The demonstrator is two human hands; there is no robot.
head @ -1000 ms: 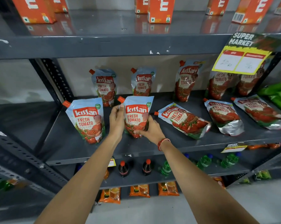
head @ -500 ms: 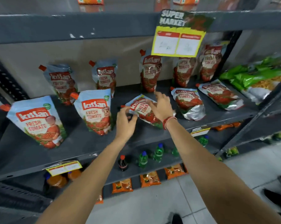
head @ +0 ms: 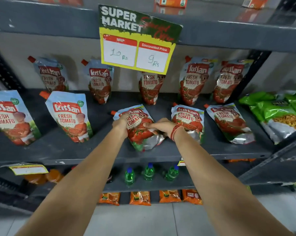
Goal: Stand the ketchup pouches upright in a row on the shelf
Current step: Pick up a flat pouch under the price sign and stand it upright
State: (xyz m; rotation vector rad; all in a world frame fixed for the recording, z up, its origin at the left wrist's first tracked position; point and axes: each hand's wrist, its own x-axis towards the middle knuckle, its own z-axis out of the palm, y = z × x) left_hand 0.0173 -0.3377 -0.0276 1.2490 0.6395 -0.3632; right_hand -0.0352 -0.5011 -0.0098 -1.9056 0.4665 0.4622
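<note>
Grey steel shelving (head: 62, 150) fills the view, with a yellow price card (head: 137, 40) clipped to the tier above and a row of ketchup pouches standing against the back wall. Front row, read from the left: two pouches, the first pouch (head: 9, 118) and the second pouch (head: 69, 116), stand on their gusseted bases with spouts up, leaning slightly back. This placement appears deliberate, as it faces the labels outward and starts the required row.

At centre, the third pouch (head: 140, 128) lies on its back, its spout pointing to the rear left and its silver base toward the shelf edge. The left hand (head: 121, 124) is closed over its upper left edge, near the spout end. The right hand (head: 161, 127) is laid across its right side and lower half, fingers curled onto the foil. Both hands hold the pouch, which still rests on the shelf; the grip at opposite ends suggests it is about to be tipped up onto its base. The pouch sits directly between and under the two palms.

Further right, the fourth pouch (head: 188, 120) and the fifth pouch (head: 229, 123) lie flat, untouched. Green snack bags (head: 276, 109) occupy the far right end and limit the space available to the row.
</note>
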